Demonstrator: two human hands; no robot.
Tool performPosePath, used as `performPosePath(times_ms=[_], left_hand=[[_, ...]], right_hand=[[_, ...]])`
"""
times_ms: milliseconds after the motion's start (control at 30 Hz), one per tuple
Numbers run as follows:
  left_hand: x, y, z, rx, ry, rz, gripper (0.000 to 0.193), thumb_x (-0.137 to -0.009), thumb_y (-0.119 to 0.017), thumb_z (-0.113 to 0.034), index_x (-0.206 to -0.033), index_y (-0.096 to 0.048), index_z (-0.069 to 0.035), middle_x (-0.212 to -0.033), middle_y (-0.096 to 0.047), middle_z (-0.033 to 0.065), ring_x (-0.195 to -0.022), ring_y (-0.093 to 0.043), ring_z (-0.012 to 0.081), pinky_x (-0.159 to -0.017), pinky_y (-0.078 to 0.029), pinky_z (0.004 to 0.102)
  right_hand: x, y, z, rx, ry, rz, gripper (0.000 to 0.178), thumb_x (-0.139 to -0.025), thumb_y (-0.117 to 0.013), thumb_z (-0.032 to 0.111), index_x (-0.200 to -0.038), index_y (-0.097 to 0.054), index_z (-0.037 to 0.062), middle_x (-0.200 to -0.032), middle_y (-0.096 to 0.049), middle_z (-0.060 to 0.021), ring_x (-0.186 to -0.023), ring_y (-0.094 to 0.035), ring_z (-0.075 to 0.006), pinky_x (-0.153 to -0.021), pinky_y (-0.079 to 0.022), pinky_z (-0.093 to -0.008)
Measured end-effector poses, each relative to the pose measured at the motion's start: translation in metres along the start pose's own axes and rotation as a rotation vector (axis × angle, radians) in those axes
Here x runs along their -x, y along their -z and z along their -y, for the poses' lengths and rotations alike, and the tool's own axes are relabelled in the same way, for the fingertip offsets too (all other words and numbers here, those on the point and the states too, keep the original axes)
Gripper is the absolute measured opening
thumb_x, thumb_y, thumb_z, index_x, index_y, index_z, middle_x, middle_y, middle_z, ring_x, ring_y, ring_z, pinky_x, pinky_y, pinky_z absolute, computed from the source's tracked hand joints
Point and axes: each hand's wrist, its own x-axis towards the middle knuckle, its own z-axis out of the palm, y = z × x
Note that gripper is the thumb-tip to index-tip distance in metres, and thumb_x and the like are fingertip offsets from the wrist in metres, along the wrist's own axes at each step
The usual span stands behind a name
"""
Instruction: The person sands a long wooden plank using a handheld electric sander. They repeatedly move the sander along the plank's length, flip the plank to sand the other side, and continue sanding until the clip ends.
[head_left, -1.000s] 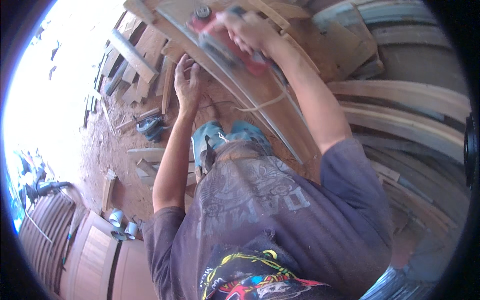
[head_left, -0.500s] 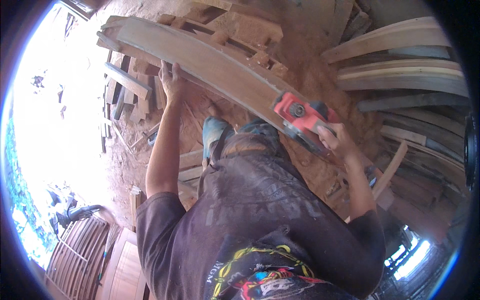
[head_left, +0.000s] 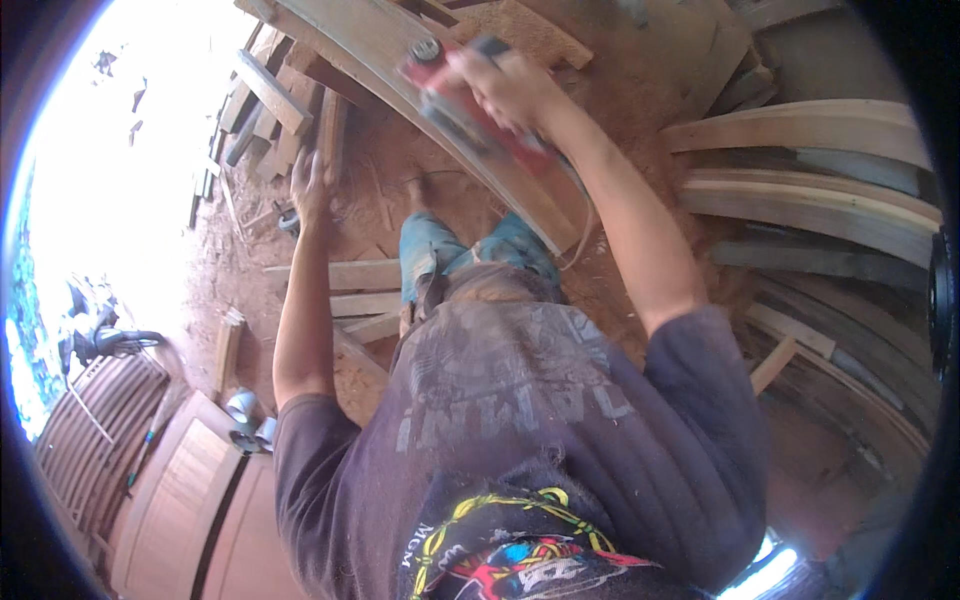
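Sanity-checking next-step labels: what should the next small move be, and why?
I'd probably set the left hand on the near edge of the board to steady it. That hand looks open and off the board, while the right hand alone grips the red tool over it.

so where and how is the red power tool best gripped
Probably grip the red power tool over its top, behind the round dark knob, coming from above and the person's right. The right hand wraps over it there; the tool's underside seems to face the wooden board, leaving the top accessible. Blur and fingers hide the handle's exact shape.
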Motion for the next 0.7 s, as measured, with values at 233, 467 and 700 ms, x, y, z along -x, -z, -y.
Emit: performPosePath(times_ms=[233,467,700], left_hand=[[0.151,0.046,0.151,0.266,0.588,-0.211,0.056,-0.106,-0.067,-0.027,-0.155,-0.049,-0.006,-0.132,-0.068,0.008,-0.109,-0.071,0.0225,-0.082,-0.059,0.0386],[0.163,-0.01,0.198,0.521,0.535,-0.249,0.056,-0.106,-0.067,-0.027,-0.155,-0.049,-0.005,-0.138,-0.067,0.0124,-0.114,-0.071,0.0264,-0.085,-0.06,0.0403],[0.112,-0.053,0.153,0.343,0.449,-0.078,0.054,-0.106,-0.068,-0.028,-0.152,-0.054,-0.003,-0.136,-0.07,0.0122,-0.111,-0.073,0.0228,-0.087,-0.059,0.0346]], right_hand=[[0.271,0.041,-0.1,0.146,-0.228,-0.074,0.047,-0.107,-0.058,0.037,-0.071,-0.062,0.0072,-0.059,-0.053,0.0034,-0.053,-0.05,-0.0068,-0.048,-0.036,-0.0274],[0.16,0.016,-0.064,0.181,-0.105,0.0,0.054,-0.107,-0.055,0.047,-0.071,-0.061,0.0083,-0.059,-0.055,0.0026,-0.048,-0.049,-0.0085,-0.046,-0.035,-0.0281],[-0.102,-0.022,0.0,-0.018,-0.099,0.021,0.053,-0.1,-0.061,0.058,-0.081,-0.062,0.0084,-0.064,-0.052,0.0039,-0.051,-0.048,-0.0071,-0.047,-0.038,-0.0258]])
